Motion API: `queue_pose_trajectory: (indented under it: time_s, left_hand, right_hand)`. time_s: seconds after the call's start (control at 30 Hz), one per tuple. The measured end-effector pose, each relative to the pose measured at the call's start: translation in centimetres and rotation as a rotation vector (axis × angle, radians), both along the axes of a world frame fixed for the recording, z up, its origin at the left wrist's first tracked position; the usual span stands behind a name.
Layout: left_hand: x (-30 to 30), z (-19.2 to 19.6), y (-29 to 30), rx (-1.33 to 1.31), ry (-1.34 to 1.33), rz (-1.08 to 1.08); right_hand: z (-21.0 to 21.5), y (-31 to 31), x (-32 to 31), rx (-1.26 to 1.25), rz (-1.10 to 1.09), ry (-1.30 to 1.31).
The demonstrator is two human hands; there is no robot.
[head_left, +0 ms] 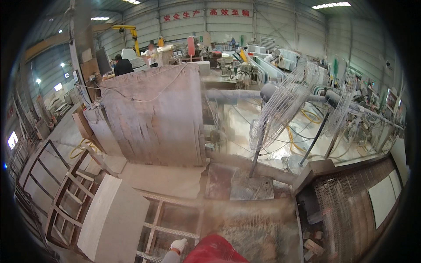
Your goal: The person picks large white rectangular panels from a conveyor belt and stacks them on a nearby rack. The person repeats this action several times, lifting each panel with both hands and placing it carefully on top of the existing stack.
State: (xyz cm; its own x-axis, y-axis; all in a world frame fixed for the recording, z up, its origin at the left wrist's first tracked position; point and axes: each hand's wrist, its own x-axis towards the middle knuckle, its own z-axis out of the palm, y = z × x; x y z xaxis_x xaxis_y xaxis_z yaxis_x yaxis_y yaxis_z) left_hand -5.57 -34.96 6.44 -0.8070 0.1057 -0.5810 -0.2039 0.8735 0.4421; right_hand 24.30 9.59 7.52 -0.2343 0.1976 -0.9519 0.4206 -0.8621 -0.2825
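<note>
The left hand, white-gloved, hangs low at six o'clock; whether it grips anything, I cannot tell. The right hand is out of view. A pale slab leans on a rack at eight o'clock, edge-up for lifting. Fans stand at two o'clock.

Two standing fans on wet floor, stone slab upright, yellow hoses, metal racks, people far off

1. Gloved hand at the bottom edge: fingers blurred, grip unclear, which hand unclear.
2. Red garment just right of the fingers, cut by the edge.
3. Two standing fans far above the fingers, motion-blurred.
4. Distant people too small to make out.
</note>
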Motion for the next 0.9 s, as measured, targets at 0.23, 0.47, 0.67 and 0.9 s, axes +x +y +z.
queue_pose_trajectory:
  time_s: [0.23,0.47,0.67,0.9]
  left_hand:
    - [-1.3,1.2,3.4,0.311,-0.296,0.563]
    - [-5.7,1.5,6.6,0.076,0.204,-0.258]
    - [-5.0,-1.4,4.1,0.439,-0.219,0.559]
    - [-2.6,-1.7,0.6,0.028,0.042,0.125]
  right_hand:
    - [-16.7,4.3,5.6,0.336,0.476,0.333]
    - [-9.4,5.0,1.4,0.094,0.345,0.175]
    - [0.6,4.3,-11.2,0.202,0.324,0.199]
    - [8.7,0.3,-19.1,0.353,0.194,0.117]
